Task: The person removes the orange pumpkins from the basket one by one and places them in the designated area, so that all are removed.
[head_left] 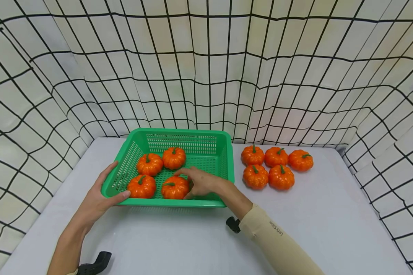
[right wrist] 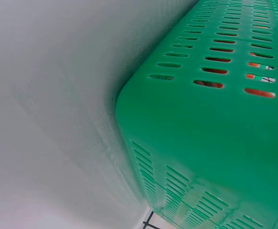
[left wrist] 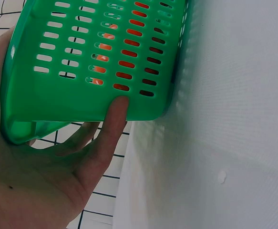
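A green plastic basket (head_left: 172, 203) with slotted walls holds several small orange pumpkins, such as one pumpkin (head_left: 149, 164) at its left. My left hand (head_left: 98, 196) grips the basket's front left corner, thumb over the rim; the left wrist view shows its fingers (left wrist: 111, 129) against the outer wall. Inside the basket, my right hand (head_left: 203, 181) has thumb and fingers around the front pumpkin (head_left: 174, 188), which sits right of another pumpkin (head_left: 142, 186). The basket wall (right wrist: 200, 124) fills much of the right wrist view and hides that hand.
Right of the basket, several more pumpkins (head_left: 256, 176) stand in two close rows on the white table (head_left: 330, 214). A black grid net (head_left: 210, 80) over white sheeting encloses the back and both sides.
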Action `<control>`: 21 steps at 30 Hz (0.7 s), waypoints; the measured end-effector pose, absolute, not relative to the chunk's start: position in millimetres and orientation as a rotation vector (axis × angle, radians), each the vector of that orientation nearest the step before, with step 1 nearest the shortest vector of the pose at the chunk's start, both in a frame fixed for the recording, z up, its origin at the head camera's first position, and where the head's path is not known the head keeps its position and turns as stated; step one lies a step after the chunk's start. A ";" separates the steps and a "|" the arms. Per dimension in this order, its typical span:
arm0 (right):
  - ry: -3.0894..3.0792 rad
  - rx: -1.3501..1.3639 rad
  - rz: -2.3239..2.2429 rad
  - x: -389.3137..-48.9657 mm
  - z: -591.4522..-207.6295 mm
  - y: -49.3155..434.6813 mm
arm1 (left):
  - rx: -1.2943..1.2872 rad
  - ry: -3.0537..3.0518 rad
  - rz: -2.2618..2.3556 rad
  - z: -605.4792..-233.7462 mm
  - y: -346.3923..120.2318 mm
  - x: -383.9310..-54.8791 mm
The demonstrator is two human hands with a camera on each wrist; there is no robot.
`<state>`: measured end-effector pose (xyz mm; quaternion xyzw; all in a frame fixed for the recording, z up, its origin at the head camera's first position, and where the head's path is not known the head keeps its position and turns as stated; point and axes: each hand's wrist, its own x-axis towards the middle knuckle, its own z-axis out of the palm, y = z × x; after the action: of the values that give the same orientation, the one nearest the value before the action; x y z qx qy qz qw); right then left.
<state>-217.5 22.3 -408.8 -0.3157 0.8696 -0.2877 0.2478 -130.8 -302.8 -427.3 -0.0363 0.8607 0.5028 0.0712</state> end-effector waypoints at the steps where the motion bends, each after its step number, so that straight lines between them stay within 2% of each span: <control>1: 2.370 -0.853 -0.796 -217.7 -409.0 22.5 | -0.109 2.589 1.511 -427.4 -302.8 -130.7; 21: 2.416 -0.785 -0.870 -218.0 -405.3 29.3 | -0.123 2.578 1.513 -427.7 -302.8 -131.3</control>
<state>-218.0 29.3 -405.3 -0.2847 0.8764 -0.3158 0.2263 -131.3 -302.8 -427.7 -0.0410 0.8593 0.5043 0.0750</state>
